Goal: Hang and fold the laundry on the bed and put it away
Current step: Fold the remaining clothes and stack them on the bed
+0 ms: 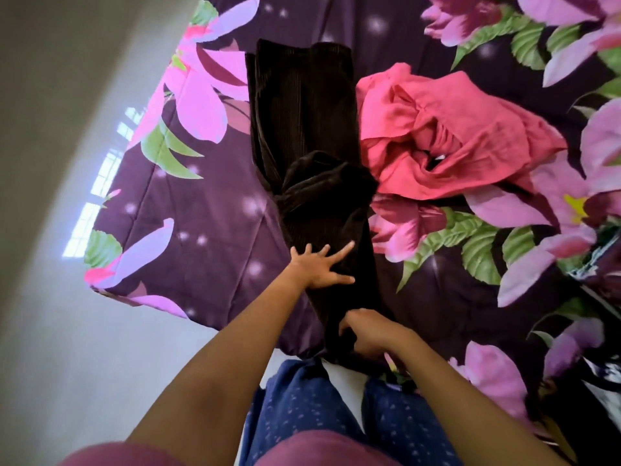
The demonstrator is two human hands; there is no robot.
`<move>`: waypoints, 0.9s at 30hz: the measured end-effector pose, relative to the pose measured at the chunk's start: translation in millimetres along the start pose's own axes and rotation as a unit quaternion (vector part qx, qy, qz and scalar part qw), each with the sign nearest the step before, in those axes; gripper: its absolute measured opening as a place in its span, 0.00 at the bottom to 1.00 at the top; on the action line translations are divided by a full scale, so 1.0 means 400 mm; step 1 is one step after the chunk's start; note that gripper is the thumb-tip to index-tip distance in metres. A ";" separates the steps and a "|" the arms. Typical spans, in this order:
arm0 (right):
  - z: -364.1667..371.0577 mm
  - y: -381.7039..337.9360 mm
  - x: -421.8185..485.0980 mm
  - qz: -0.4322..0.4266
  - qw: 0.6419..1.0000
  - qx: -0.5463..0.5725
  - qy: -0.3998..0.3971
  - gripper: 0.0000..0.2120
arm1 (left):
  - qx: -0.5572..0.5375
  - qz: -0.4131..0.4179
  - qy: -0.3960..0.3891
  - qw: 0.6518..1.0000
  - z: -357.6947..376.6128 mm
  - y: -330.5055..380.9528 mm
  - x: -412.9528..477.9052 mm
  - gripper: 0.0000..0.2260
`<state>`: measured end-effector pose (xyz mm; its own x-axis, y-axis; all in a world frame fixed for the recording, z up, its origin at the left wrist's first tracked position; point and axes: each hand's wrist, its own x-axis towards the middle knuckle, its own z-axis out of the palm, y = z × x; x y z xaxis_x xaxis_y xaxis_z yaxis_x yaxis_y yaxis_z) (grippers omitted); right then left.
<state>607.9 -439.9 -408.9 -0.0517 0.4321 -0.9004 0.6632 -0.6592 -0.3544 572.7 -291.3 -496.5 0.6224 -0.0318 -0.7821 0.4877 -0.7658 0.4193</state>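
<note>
Left hand point(321, 267): fully open, fingers splayed, palm pressed flat on the dark brown ribbed garment point(302, 112), about a third of the way up from its near end. Holding nothing, just pressing.

Right hand point(368, 334): fingers curled into the fabric, gripping the garment's near end where it meets the edge of the bed point(437, 297).

The dark garment lies lengthwise as a long narrow strip running away from the person. There's a bunched fold at mid-length, and the far part lies flat.

A coral-red garment point(453, 136) sits crumpled and unfolded, touching the dark garment's right side at mid-length.

Under both is a purple bedspread point(201, 213) with large pink flowers and green leaves. The bed corner is left of the dark garment.

Left of the bed is a pale glossy floor point(50, 297) with a window reflection on it.
</note>
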 end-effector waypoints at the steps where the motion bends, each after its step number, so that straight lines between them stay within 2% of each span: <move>1: -0.004 0.009 -0.004 -0.004 1.000 0.006 0.010 0.18 | 0.007 -0.016 -0.020 1.000 0.025 0.002 -0.001 0.34; 4: -0.007 0.033 -0.005 -0.017 0.999 0.040 0.021 0.18 | 0.007 -0.041 0.019 0.999 0.088 -0.019 -0.011 0.33; 7: -0.010 0.041 -0.007 -0.029 0.999 0.035 0.004 0.19 | 0.044 -0.031 0.056 0.997 0.113 -0.024 -0.027 0.34; 10: -0.030 0.033 -0.014 -0.036 0.998 0.023 -0.041 0.21 | 0.066 0.011 0.122 0.990 0.104 -0.011 -0.047 0.35; 12: -0.047 0.017 -0.027 -0.065 0.991 0.024 -0.117 0.20 | 0.073 0.054 0.147 0.985 0.100 0.003 -0.061 0.37; 14: -0.065 -0.003 -0.046 -0.111 0.971 0.035 -0.208 0.19 | 0.067 0.081 0.112 0.988 0.110 0.022 -0.086 0.41; 16: -0.094 -0.017 -0.067 -0.149 0.952 0.036 -0.267 0.18 | 0.040 0.082 0.046 0.995 0.130 0.043 -0.119 0.42; 18: -0.136 -0.021 -0.075 -0.176 0.947 0.045 -0.266 0.19 | -0.077 0.047 0.005 0.996 0.162 0.064 -0.151 0.28; 19: -0.159 -0.019 -0.071 -0.184 0.952 0.063 -0.235 0.19 | -0.193 0.013 -0.001 0.981 0.188 0.062 -0.154 0.21; 20: -0.180 -0.016 -0.059 -0.183 0.962 0.081 -0.184 0.19 | -0.343 -0.037 0.008 0.939 0.209 0.056 -0.159 0.18; 21: -0.197 -0.010 -0.032 -0.173 0.975 0.090 -0.109 0.19 | -0.491 -0.100 0.020 0.865 0.226 0.045 -0.164 0.19; 22: -0.210 -0.005 -0.004 -0.153 0.985 0.083 -0.004 0.18 | -0.603 -0.147 0.064 0.782 0.235 0.030 -0.167 0.21; 23: -0.214 0.004 0.028 -0.126 0.982 0.071 0.122 0.18 | -0.640 -0.211 0.150 0.724 0.238 0.007 -0.168 0.24; 24: -0.211 0.012 0.058 -0.092 0.965 0.072 0.235 0.18 | -0.641 -0.242 0.231 0.691 0.237 -0.018 -0.170 0.25; 25: -0.205 0.020 0.082 -0.064 0.942 0.093 0.316 0.17 | -0.621 -0.255 0.288 0.683 0.238 -0.038 -0.173 0.24; 26: -0.192 0.028 0.097 -0.051 0.922 0.126 0.362 0.16 | -0.610 -0.237 0.327 0.682 0.242 -0.044 -0.174 0.21; 27: -0.175 0.036 0.106 -0.053 0.908 0.157 0.385 0.15 | -0.563 -0.214 0.355 0.715 0.239 -0.043 -0.179 0.18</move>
<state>667.5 -388.0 -434.3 0.5144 0.7255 -0.4572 0.4336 -0.6800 -0.5912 461.3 -337.1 -491.8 0.2288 0.6908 -0.6859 0.6615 0.4067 0.6302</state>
